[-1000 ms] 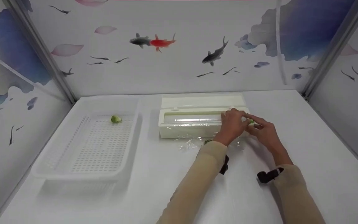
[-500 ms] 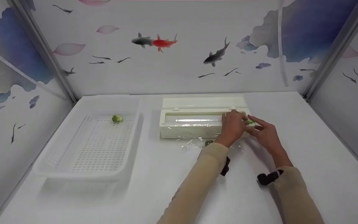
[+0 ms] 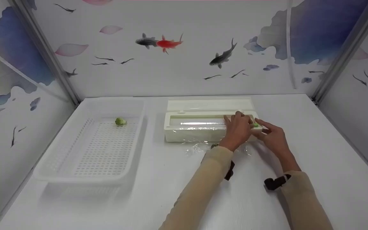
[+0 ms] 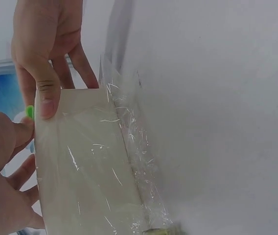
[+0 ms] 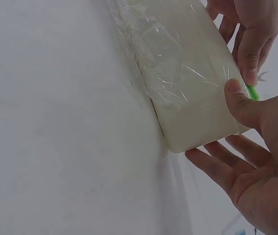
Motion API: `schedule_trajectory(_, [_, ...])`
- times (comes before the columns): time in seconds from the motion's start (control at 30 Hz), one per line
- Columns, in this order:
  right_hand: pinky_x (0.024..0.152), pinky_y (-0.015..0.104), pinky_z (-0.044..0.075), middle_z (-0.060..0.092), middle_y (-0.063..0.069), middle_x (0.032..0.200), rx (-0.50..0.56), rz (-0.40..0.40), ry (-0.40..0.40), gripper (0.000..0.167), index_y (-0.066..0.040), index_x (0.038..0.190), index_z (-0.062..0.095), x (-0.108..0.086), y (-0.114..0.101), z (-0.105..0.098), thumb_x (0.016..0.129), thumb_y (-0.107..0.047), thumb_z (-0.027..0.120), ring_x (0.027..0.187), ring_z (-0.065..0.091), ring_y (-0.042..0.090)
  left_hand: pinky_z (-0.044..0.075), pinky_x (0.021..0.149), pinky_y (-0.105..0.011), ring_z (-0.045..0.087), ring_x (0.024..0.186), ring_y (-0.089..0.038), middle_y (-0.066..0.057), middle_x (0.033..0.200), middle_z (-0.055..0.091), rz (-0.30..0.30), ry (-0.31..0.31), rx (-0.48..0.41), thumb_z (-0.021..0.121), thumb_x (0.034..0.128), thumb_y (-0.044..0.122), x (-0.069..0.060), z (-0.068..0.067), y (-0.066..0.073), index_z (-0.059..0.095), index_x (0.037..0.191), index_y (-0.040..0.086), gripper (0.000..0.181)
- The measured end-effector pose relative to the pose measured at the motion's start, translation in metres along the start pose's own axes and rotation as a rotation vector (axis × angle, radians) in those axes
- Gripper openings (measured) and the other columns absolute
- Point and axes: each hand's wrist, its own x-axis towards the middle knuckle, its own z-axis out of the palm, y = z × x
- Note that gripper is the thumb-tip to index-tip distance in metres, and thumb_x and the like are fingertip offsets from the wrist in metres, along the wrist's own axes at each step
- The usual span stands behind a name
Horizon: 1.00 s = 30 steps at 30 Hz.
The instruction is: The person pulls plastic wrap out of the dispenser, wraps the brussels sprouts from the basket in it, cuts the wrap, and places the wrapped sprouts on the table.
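My head feed looked forward and down from above the surface [image 3: 171, 198], far enough back to take in the basket [image 3: 81, 181], the box [image 3: 177, 135] and the rear wall [image 3: 184, 76]. On the left wrist feed I looked close up at the box's front, the scene turned sideways; the right wrist feed faced that same front, also close and tilted. Both wrist views shared the box's right end, the clear film [image 4: 136, 152] and the green tab [image 5: 253, 93].
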Motion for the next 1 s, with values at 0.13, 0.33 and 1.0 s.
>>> schedule_trajectory(0.13, [0.081,0.011,0.05,0.037,0.016,0.16,-0.031,-0.001,0.01,0.063,-0.02,0.148,0.05,0.0,-0.001,0.001,0.092,-0.042,0.071,0.134,0.052,0.043,0.024,0.123,-0.061,0.056,0.124,-0.015,0.003,0.127,0.058,-0.003,0.013,0.019,0.068,0.0957,0.036,0.0,0.001,-0.001,0.075,0.109,0.023,0.019])
schedule_trajectory(0.33, [0.1,0.041,0.055,0.04,0.013,0.159,-0.055,0.006,0.024,0.063,-0.021,0.147,0.05,0.002,0.0,0.003,0.092,-0.042,0.072,0.134,0.054,0.041,0.036,0.114,-0.044,0.055,0.12,-0.015,0.004,0.128,0.057,-0.013,0.002,0.033,0.064,0.0982,0.033,0.0,-0.001,-0.003,0.075,0.11,0.025,0.018])
schedule_trajectory(1.0, [0.076,0.002,0.045,0.038,0.014,0.16,0.008,0.02,0.005,0.07,-0.02,0.149,0.048,0.004,0.003,0.001,0.089,-0.047,0.073,0.134,0.053,0.041,0.041,0.091,-0.029,0.054,0.107,-0.016,0.002,0.116,0.063,0.093,-0.072,-0.018,0.06,0.1003,0.038,-0.008,-0.027,-0.044,0.07,0.119,0.022,0.027])
